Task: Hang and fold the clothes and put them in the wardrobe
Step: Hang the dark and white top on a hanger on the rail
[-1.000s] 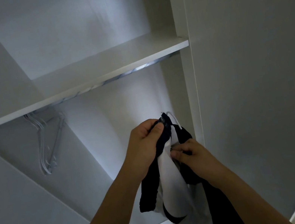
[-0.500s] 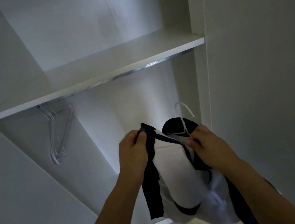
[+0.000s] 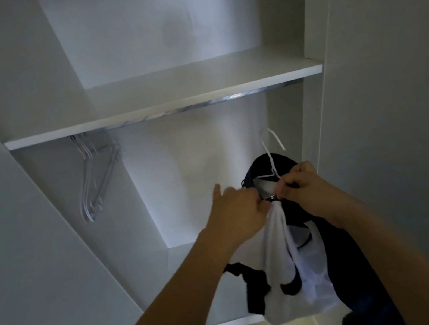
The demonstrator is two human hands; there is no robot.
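Head: garment [image 3: 278,239] between both hands

wardrobe [image 3: 50,248] is plain white all over, shelf [image 3: 167,99] included, with a shiny silver rail [image 3: 225,99] under it. the top [image 3: 280,251] is white with black trim and straps. its hanger [image 3: 273,152] is white, spare hangers [image 3: 96,183] look pale grey-white.

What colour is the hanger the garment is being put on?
White, a thin wire hanger; its hook shows clearly above the garment in the head view.
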